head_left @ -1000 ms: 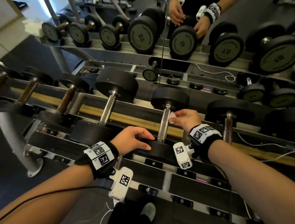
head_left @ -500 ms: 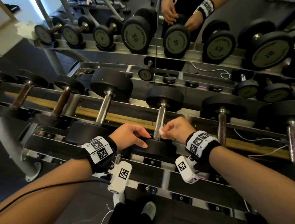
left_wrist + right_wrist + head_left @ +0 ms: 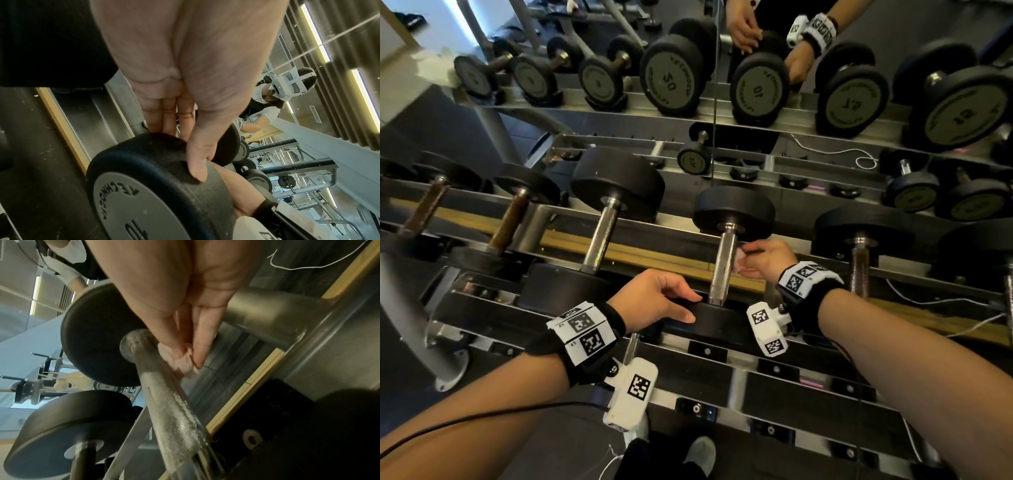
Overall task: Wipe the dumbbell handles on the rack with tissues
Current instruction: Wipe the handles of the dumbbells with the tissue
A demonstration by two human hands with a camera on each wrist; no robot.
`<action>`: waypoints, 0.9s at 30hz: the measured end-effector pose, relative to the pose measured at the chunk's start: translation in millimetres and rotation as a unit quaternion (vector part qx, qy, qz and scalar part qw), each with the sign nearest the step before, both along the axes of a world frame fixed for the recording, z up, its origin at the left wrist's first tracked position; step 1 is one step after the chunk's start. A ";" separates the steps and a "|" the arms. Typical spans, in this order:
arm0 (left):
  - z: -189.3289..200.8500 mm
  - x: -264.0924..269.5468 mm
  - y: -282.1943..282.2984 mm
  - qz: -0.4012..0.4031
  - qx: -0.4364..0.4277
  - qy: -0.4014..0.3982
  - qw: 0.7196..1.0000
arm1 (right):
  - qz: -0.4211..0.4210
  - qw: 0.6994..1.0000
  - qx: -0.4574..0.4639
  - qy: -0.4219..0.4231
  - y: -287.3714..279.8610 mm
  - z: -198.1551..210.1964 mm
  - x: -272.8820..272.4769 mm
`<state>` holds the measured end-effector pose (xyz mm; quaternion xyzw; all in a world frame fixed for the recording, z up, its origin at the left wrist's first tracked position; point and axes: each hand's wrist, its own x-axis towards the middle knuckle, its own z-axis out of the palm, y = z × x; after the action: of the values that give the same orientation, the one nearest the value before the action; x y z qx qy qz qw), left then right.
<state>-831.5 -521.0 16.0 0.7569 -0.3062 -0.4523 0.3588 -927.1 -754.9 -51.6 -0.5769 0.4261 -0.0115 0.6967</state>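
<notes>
A black dumbbell lies on the rack, its knurled steel handle (image 3: 723,265) (image 3: 174,405) running away from me. My right hand (image 3: 763,258) pinches a small white tissue (image 3: 740,260) (image 3: 180,360) and holds it against the right side of the handle, near the far head (image 3: 734,212). My left hand (image 3: 654,298) (image 3: 197,146) curls over the rim of the near head (image 3: 719,320) (image 3: 154,186), thumb on one side and fingers on the other.
More dumbbells sit left and right on the same rack tier (image 3: 599,240) (image 3: 859,260). A mirror behind the rack reflects larger dumbbells (image 3: 671,78) and my hands. A white cable (image 3: 859,161) lies on the lower shelf. My shoe (image 3: 698,452) stands below.
My right hand slid the tissue down toward the near head half a second ago, and it has now moved back up the handle toward the far head. The left hand stayed put.
</notes>
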 end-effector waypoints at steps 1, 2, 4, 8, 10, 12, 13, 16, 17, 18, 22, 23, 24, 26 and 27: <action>-0.1 -0.1 0.2 -0.001 0.001 -0.003 1.000 | 0.002 1.000 0.004 -0.010 -0.3 -3.7 1.8; -0.1 -0.2 0.3 -0.001 0.001 -0.006 1.000 | 0.003 1.000 0.012 -0.021 -1.8 -7.3 2.7; -0.1 0.3 0.3 0.000 0.002 -0.006 1.000 | 0.002 0.998 0.048 -0.042 -6.0 -11.0 3.0; 0.6 -0.3 0.2 -0.002 -0.001 -0.001 1.000 | 0.058 0.994 0.083 -0.040 -13.3 -7.0 -2.5; 1.0 -0.2 -0.2 -0.002 0.000 -0.004 1.000 | 0.088 0.992 0.092 -0.023 -11.8 -5.6 -7.8; 1.7 -0.2 -1.5 -0.005 0.004 -0.006 1.000 | 0.109 0.990 0.091 -0.005 -6.1 -7.8 -16.1; 2.0 0.3 -2.2 -0.006 0.005 -0.007 1.000 | 0.135 0.988 0.079 0.010 -2.6 -9.5 -19.7; 3.2 0.4 -2.5 -0.012 0.010 -0.008 1.000 | 0.240 0.969 0.028 0.051 5.0 -10.2 -29.9; 3.2 0.6 -2.5 -0.013 0.010 -0.009 1.000 | 0.247 0.967 0.020 0.055 3.8 -8.1 -30.8; 3.1 0.3 -2.3 -0.013 0.010 -0.009 1.000 | 0.236 0.970 0.012 0.055 1.1 -5.5 -30.3; 1.7 1.1 -1.3 -0.011 0.007 -0.010 1.000 | 0.072 0.997 -0.014 -0.009 -11.5 10.2 -16.4; 1.1 1.6 -0.9 -0.010 0.007 -0.010 1.000 | 0.045 0.998 -0.022 -0.027 -12.0 13.1 -11.9; 0.2 2.0 -0.6 -0.011 0.008 -0.009 1.000 | 0.032 0.998 -0.025 -0.043 -11.1 15.1 -8.1; -1.1 2.4 -0.2 -0.013 0.008 -0.011 1.000 | 0.036 0.998 -0.019 -0.055 -6.7 15.8 -4.0; -1.6 2.6 0.1 -0.011 0.008 -0.012 1.000 | 0.045 0.998 -0.015 -0.051 -5.4 14.2 -3.7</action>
<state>-828.9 -520.9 14.3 0.7616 -0.3153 -0.4498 0.3438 -930.8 -760.4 -37.4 -0.6045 0.3632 -0.0164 0.7088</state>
